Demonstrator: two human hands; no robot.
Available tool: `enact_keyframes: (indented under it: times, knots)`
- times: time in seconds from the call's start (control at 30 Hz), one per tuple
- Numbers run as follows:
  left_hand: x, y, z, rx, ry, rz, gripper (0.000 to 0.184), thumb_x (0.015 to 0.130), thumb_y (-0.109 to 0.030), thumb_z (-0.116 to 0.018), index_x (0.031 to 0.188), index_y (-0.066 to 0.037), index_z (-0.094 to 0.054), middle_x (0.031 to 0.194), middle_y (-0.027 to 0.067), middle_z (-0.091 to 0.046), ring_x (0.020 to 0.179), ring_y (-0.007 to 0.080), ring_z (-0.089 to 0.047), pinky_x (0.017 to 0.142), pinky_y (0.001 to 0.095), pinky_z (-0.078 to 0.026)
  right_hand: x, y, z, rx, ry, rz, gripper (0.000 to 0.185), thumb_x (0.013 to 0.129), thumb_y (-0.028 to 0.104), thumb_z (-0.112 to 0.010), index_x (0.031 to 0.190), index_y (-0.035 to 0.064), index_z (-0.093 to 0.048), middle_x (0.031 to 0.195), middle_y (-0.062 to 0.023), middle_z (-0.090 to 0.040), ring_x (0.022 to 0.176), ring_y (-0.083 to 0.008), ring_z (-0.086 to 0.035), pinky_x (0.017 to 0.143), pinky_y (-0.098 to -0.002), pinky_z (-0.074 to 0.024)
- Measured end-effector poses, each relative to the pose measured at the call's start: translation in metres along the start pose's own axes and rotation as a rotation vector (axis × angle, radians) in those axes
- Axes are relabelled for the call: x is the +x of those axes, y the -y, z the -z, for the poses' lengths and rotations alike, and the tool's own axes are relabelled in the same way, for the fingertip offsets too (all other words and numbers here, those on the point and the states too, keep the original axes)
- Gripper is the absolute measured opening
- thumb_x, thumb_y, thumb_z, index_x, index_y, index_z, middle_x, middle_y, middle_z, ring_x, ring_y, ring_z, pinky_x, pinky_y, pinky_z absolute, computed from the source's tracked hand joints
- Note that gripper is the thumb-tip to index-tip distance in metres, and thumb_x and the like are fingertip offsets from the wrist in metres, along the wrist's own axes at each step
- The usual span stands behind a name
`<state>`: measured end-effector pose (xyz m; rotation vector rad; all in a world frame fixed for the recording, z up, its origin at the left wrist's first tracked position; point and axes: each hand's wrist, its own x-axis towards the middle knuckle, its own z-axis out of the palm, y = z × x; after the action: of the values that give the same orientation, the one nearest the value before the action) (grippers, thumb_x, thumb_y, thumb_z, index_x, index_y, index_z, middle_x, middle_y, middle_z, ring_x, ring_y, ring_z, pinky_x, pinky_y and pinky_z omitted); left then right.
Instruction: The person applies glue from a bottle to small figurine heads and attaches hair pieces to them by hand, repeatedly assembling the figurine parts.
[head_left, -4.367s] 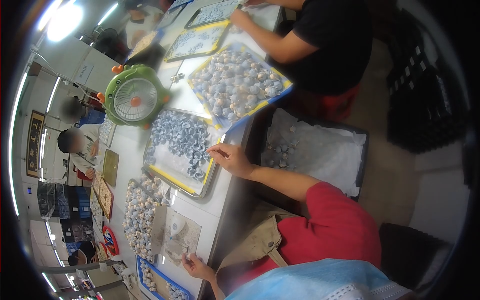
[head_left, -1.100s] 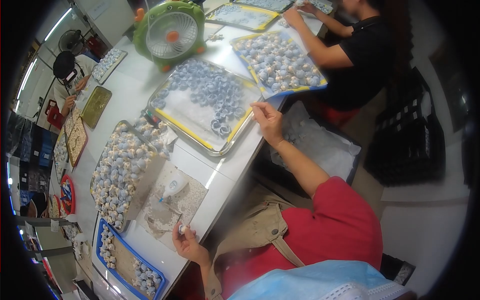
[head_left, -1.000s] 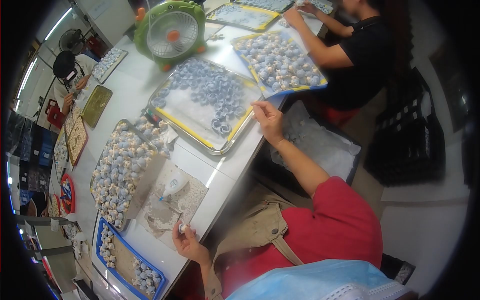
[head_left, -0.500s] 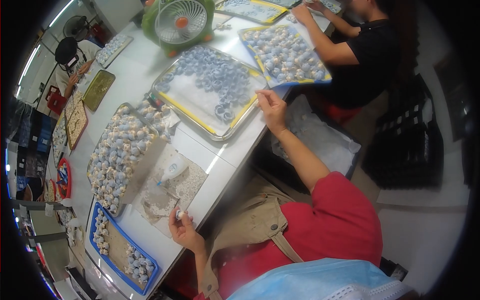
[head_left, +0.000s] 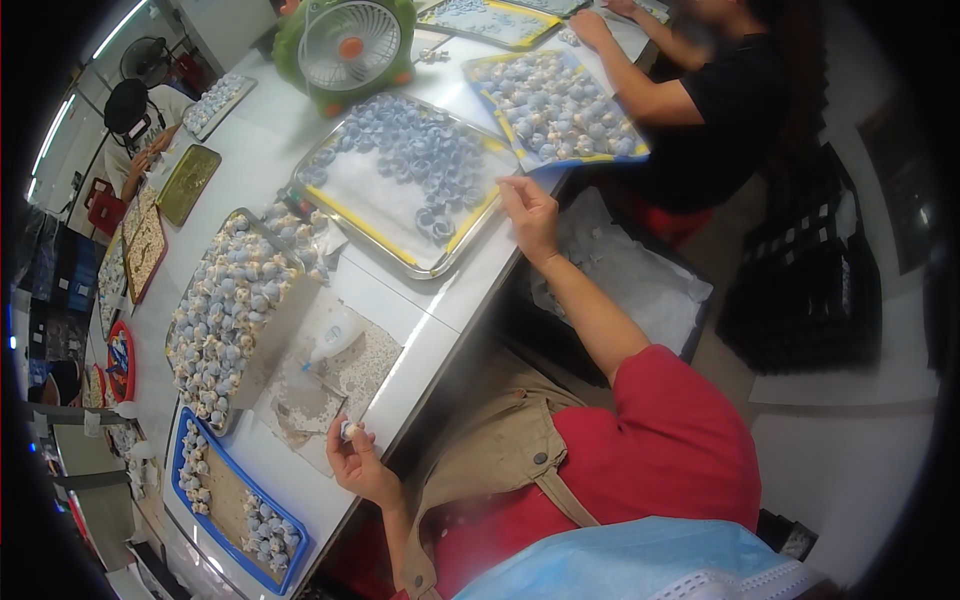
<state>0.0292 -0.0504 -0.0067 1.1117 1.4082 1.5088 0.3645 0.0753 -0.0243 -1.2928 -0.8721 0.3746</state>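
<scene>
My left hand (head_left: 365, 472) pinches a small white-and-blue figurine (head_left: 350, 430) above the table's near edge. Close by lie a speckled work mat (head_left: 375, 362) and a white squeeze bottle (head_left: 338, 332) with a thin tip. My right hand (head_left: 532, 217) is over the right rim of a metal tray (head_left: 420, 270) with yellow edging, its fingertips pressed together. Whatever those fingers hold, if anything, is too small to make out. Inside that tray lie many blue ring-like pieces (head_left: 437, 222) on white paper.
A tray of finished-looking figurines (head_left: 225, 310) stands left of the mat, with a blue tray (head_left: 298, 572) nearer me. A green fan (head_left: 345, 50) sits at the back. A co-worker in black (head_left: 715, 110) works beside another figurine tray (head_left: 560, 105). A paper-lined dark crate (head_left: 640, 280) is below the table.
The whole view has shifted slightly, moving the table and trays a little leftward. Both hands keep nearly the same places and finger positions; the left still holds the figurine.
</scene>
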Motion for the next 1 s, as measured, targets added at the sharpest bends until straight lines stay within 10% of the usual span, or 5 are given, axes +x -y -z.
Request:
enact_keyframes:
  times: [1.0]
  knots:
    - [0.006, 0.009, 0.002, 0.03, 0.001, 0.025, 0.028, 0.086, -0.006, -0.054, 0.113, 0.001, -0.05, 0.101, 0.007, -0.057, 0.082, 0.0097, -0.055, 0.067, 0.0194, -0.044, 0.003, -0.005, -0.003, 0.008, 0.015, -0.009, 0.014, 0.084, 0.009, -0.056, 0.094, 0.0017, -0.062, 0.069, 0.0043, -0.055, 0.061, -0.0025, -0.049, 0.056, -0.0161, -0.0382]
